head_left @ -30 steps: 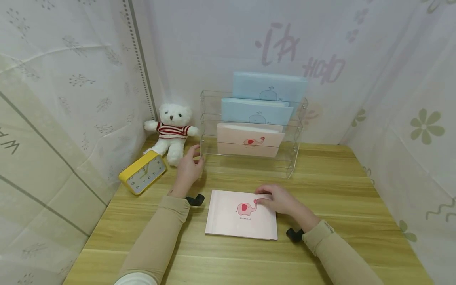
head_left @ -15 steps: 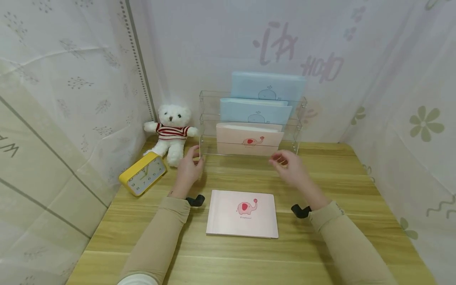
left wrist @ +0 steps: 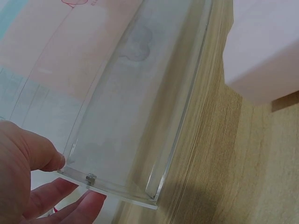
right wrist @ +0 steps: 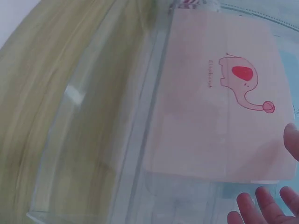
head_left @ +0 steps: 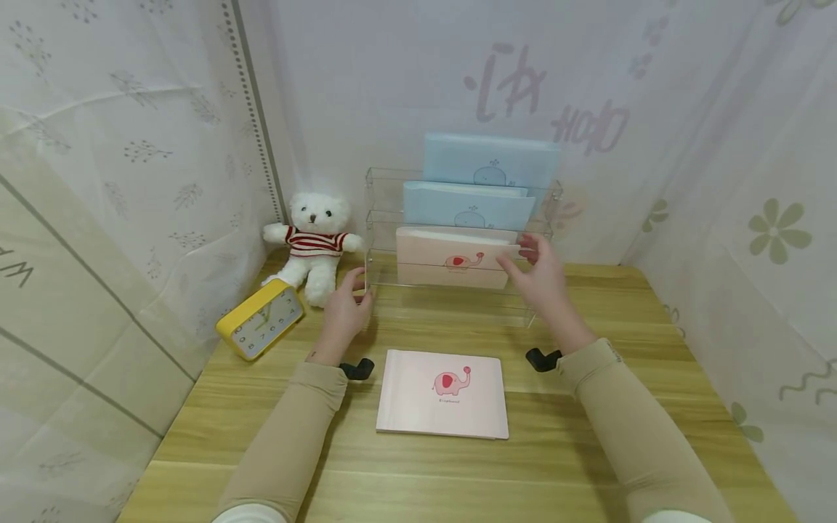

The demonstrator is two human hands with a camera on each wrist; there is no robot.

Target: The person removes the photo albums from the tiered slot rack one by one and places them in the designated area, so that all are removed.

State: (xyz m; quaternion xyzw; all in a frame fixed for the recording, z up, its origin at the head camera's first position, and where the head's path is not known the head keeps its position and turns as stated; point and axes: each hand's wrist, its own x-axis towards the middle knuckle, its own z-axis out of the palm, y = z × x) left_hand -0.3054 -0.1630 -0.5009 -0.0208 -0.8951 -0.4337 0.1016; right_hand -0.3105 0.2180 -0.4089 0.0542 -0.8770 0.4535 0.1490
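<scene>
A clear acrylic rack [left wrist: 124, 140] stands at the back of the table. My left hand [head_left: 346, 309] grips its left side panel, thumb inside and fingers outside in the left wrist view. Leaning in the rack's front slot is a pink elephant booklet [head_left: 425, 261]. At this booklet's upper right corner is my right hand [head_left: 544, 280], its thumb [right wrist: 292, 140] apart from the fingers and the booklet's edge near the gap. A second pink elephant booklet [head_left: 412, 392] lies flat on the table between the forearms.
Two blue whale booklets, a middle one [head_left: 428, 207] and a rear one [head_left: 451, 156], fill the slots behind. Left of the rack sit a white teddy bear [head_left: 318, 250] in a striped shirt and a yellow alarm clock [head_left: 251, 309]. Patterned curtains [head_left: 719, 181] enclose the table [head_left: 556, 472].
My right hand has left the booklet on the table and moved up and away to the right edge of the racked pink booklet. The left hand stays on the rack.
</scene>
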